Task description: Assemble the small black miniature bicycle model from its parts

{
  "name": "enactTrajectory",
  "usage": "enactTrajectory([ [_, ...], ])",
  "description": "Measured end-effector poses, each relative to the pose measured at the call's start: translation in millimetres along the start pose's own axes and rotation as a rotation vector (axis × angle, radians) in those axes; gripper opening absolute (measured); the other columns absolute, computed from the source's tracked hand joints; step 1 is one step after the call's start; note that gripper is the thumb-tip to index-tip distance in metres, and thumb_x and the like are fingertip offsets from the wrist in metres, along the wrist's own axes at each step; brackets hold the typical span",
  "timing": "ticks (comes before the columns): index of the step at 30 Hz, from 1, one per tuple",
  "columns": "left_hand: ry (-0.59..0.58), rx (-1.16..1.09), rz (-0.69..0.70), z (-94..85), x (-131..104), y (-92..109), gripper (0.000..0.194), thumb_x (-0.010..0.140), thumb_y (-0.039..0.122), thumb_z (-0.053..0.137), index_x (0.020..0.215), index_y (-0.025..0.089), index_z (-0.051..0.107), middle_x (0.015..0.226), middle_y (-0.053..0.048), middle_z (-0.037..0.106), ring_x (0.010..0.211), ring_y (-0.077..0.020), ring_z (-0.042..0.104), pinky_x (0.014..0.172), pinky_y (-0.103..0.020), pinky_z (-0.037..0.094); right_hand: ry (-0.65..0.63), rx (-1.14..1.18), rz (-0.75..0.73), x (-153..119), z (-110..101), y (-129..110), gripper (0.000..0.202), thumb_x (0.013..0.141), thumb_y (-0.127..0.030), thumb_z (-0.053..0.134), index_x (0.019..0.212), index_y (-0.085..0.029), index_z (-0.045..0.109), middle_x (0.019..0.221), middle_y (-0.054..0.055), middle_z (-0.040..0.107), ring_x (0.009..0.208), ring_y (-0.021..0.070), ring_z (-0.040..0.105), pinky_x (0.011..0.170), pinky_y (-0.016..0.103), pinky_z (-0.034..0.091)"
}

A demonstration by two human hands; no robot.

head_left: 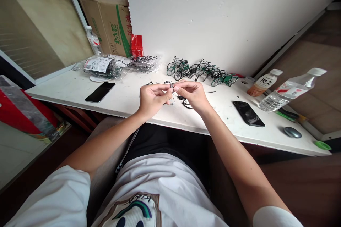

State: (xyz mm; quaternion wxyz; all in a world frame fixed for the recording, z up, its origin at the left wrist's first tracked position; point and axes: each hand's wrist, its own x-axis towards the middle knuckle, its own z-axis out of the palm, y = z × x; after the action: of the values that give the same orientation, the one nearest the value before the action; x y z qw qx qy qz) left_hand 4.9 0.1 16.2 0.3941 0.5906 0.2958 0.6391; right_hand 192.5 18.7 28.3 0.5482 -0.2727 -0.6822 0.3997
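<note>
One small dark part (171, 84) hung above the white table (125, 95), pinched by left hand (153, 98) and right hand (194, 95) together! Just beyond, a tight pack of miniature bicycles (197, 69) crowded near the wall (213, 17).

Dark part (171, 84) between fingers (160, 87) too small to identify.

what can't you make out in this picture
All in the head view:
Small dark part between the left hand and right hand: tiny, partly covered by fingers; exact shape unclear.
Model bicycles: they overlap, so no sure count.
Plastic bag: its white label hides some contents.
Shirt print: cut off by the bottom edge.
</note>
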Motion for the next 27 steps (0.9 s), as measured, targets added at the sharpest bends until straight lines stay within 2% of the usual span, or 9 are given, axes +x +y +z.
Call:
enactTrajectory([
  [3,-0.001,-0.101,-0.139,0.4,5,-7,0.048,0.069,0.053,0.097,0.092,0.013,0.083,0.081,-0.01,0.082,0.047,-0.0134,0.066,0.047,-0.026,0.049,-0.021,-0.135,0.044,5,-11,4,0.04,0.087,-0.063,0.085,0.091,-0.024,0.086,0.097,0.005,0.083,0.091,0.0192,0.076,0.081,0.032,0.062],
  [5,-0.003,-0.143,-0.231,0.4,7,-13,0.048,0.068,0.052,0.097,0.091,0.013,0.082,0.09,-0.013,0.083,0.047,-0.0115,0.064,0.043,-0.024,0.04,0.017,-0.304,0.054,11,-31,10,0.045,0.094,-0.066,0.075,0.095,-0.022,0.086,0.099,0.007,0.084,0.091,0.0201,0.076,0.082,0.033,0.061],
  [9,-0.022,-0.196,-0.376,-1.2,11,-27,0.043,0.07,0.048,0.093,0.088,0.012,0.081,0.098,-0.017,0.083,0.051,-0.0094,0.064,0.043,-0.022,0.03,0.153,-0.809,0.088,15,-102,28,0.039,0.099,-0.054,0.072,0.103,-0.017,0.085,0.11,0.014,0.084,0.098,0.0267,0.077,0.092,0.042,0.062],
  [12,0.003,-0.231,-0.439,-2.6,12,-37,0.042,0.069,0.045,0.092,0.088,0.011,0.079,0.1,-0.019,0.083,0.053,-0.008,0.062,0.046,-0.022,0.03,0.24,-1.141,0.308,5,-162,43,0.028,0.102,-0.026,0.064,0.117,-0.016,0.084,0.12,0.018,0.082,0.112,0.0314,0.075,0.104,0.045,0.057],
  [15,0.038,-0.256,-0.465,-3.3,13,-44,0.04,0.068,0.042,0.092,0.087,0.01,0.077,0.099,-0.019,0.082,0.052,-0.0064,0.059,0.047,-0.021,0.029,0.155,-1.291,0.639,-9,-201,57,0.039,0.098,-0.013,0.062,0.131,-0.018,0.08,0.133,0.019,0.077,0.121,0.035,0.071,0.108,0.049,0.054],
  [18,0.042,-0.28,-0.489,-2.7,13,-46,0.037,0.067,0.04,0.092,0.086,0.011,0.077,0.098,-0.018,0.082,0.052,-0.0056,0.056,0.047,-0.022,0.028,0.122,-1.283,0.683,-19,-215,70,0.05,0.098,-0.015,0.062,0.147,-0.022,0.072,0.138,0.019,0.074,0.116,0.0321,0.071,0.103,0.044,0.056],
  [21,0.044,-0.295,-0.527,-1.4,13,-45,0.034,0.067,0.036,0.091,0.085,0.011,0.076,0.098,-0.018,0.082,0.053,-0.0056,0.057,0.047,-0.021,0.027,0.095,-1.311,0.665,-22,-218,81,0.042,0.098,-0.023,0.065,0.138,-0.025,0.078,0.138,0.018,0.071,0.11,0.0276,0.069,0.099,0.038,0.054],
  [25,0.028,-0.322,-0.547,-0.2,12,-45,0.03,0.067,0.034,0.091,0.081,0.011,0.076,0.097,-0.017,0.082,0.054,-0.0053,0.056,0.046,-0.021,0.025,0.167,-1.254,0.751,-22,-223,91,0.031,0.094,-0.024,0.068,0.122,-0.023,0.083,0.109,0.011,0.078,0.089,0.0214,0.067,0.09,0.034,0.053],
  [27,0.021,-0.324,-0.554,0.1,11,-46,0.029,0.068,0.033,0.091,0.08,0.012,0.076,0.096,-0.017,0.082,0.053,-0.0052,0.055,0.045,-0.021,0.024,0.194,-1.236,0.768,-23,-226,93,0.025,0.092,-0.025,0.071,0.114,-0.02,0.085,0.1,0.011,0.078,0.088,0.0222,0.066,0.088,0.035,0.053],
])
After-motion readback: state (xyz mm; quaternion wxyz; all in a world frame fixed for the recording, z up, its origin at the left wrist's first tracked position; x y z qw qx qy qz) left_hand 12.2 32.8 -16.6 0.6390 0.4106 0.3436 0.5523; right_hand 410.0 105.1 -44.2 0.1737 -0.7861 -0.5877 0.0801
